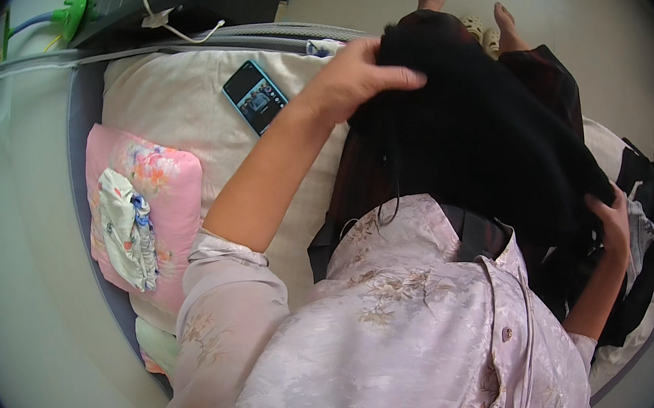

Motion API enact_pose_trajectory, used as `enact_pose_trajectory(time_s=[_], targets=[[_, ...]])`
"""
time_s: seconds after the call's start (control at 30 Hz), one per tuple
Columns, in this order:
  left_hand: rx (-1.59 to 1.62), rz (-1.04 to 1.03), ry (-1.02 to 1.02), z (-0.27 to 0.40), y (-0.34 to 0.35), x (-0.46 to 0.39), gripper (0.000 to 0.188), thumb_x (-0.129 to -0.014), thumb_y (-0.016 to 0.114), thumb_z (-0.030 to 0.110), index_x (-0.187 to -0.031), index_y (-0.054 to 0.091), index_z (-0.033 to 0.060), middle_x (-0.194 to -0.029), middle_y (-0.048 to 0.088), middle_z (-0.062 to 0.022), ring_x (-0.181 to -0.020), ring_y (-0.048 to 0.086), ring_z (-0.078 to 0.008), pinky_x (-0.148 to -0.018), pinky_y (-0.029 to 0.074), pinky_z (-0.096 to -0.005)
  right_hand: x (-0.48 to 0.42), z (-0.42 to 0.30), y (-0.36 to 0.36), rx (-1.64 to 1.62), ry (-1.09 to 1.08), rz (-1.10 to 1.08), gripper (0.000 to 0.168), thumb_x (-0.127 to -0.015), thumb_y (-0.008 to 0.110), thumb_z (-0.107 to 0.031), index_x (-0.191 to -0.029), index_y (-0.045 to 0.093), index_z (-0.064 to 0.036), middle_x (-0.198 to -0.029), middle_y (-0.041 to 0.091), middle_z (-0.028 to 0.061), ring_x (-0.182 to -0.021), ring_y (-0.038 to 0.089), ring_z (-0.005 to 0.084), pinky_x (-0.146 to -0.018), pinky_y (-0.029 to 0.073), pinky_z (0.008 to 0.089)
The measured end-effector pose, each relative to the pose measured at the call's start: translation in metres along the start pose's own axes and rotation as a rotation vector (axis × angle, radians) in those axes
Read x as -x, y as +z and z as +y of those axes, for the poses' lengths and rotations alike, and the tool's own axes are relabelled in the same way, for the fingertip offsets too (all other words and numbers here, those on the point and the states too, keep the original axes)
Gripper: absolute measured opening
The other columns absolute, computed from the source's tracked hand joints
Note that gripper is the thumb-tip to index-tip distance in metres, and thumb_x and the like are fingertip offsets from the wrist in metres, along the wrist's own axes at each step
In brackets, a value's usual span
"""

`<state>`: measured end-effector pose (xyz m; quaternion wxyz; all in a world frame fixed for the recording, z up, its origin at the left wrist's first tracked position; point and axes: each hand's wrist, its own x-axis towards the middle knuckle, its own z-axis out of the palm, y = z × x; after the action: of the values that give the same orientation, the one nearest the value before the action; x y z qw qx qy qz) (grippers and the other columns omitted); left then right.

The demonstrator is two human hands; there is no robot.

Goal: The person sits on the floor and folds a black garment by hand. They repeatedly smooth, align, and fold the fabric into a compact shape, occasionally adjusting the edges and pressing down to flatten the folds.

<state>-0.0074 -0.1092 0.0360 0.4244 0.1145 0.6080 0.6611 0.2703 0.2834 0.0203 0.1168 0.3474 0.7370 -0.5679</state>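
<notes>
A black cloth garment is spread over my lap, held up between both hands. My left hand grips its far left edge, the thumb lying on top of the fabric. At the garment's right side, my right hand pinches another edge, with part of the fingers hidden by the cloth. Dark reddish trousers cover my legs under it. A thin black cord hangs by the garment's left side.
On the bed at left lie a phone with its screen lit and a pink floral pillow bearing folded printed cloth. Dark clothes are heaped at right. Pale clogs stand on the floor; a white cable hangs at the back.
</notes>
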Motion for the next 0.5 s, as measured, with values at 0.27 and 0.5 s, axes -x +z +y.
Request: enact_pose_trajectory(time_s=[0.27,0.5], targets=[[-0.615,0.237,0.828,0.056,-0.024,0.007,0.032,-0.065,0.068,-0.01,-0.093,0.065,0.0042,-0.097,0.064,-0.0063,-0.091,0.061,-0.017,-0.083,0.047,-0.0281,0.017,-0.056,-0.022,0.377,-0.82,0.633,0.026,-0.074,0.057,0.01,-0.097,0.06,-0.002,-0.113,0.06,0.0105,-0.107,0.056,0.0227,-0.096,0.04,0.0331],[-1.267,0.117,0.499,-0.032,-0.029,0.034,0.046,-0.062,0.051,-0.015,-0.097,0.067,0.0112,-0.122,0.054,-0.0092,-0.12,0.045,-0.0263,-0.095,0.039,-0.0334,0.013,0.001,0.048,0.667,-0.691,0.385,0.035,-0.059,0.048,0.015,-0.087,0.059,-0.003,-0.128,0.051,0.0142,-0.126,0.042,0.0313,-0.105,0.032,0.0386]])
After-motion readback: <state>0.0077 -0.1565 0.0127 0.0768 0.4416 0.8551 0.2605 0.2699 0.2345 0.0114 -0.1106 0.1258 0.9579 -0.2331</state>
